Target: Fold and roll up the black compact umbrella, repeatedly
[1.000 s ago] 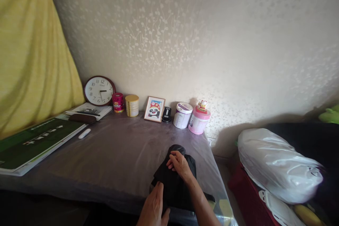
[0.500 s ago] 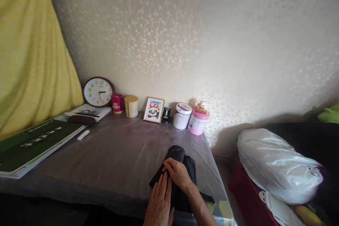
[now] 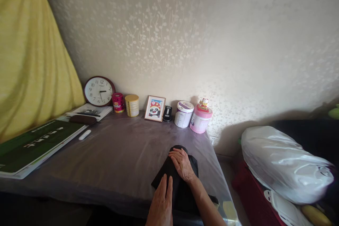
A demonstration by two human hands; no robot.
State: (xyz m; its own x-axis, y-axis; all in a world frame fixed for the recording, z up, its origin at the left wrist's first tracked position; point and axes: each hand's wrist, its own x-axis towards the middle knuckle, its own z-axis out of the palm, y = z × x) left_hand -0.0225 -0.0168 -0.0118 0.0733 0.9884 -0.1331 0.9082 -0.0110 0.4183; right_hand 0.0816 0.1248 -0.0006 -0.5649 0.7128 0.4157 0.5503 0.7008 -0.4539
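Note:
A black folded piece of fabric [image 3: 165, 169] lies on the near right part of the table, with a rounded, rolled-looking far end and a thin dark piece sticking out at its lower right. My right hand [image 3: 182, 164] rests flat on its far part, fingers stretched to the left and lying over the fabric. Along the near left side of the fabric is my left hand [image 3: 161, 201], its fingers straight and pointing away from me. Part of the fabric is hidden beneath the hands and right forearm.
A grey-covered table [image 3: 113, 155] holds a green book [image 3: 39, 144], a clock [image 3: 99, 91], a red can [image 3: 118, 102], a yellow-lidded can [image 3: 132, 106], a picture frame [image 3: 155, 108] and two tubs [image 3: 183, 114] at the back. Right of it, a white plastic bag [image 3: 283, 162] sits on a red box.
My right hand has flattened out and slid forward over the fabric's far end. My left hand has drawn apart from it slightly. The view has shifted a little.

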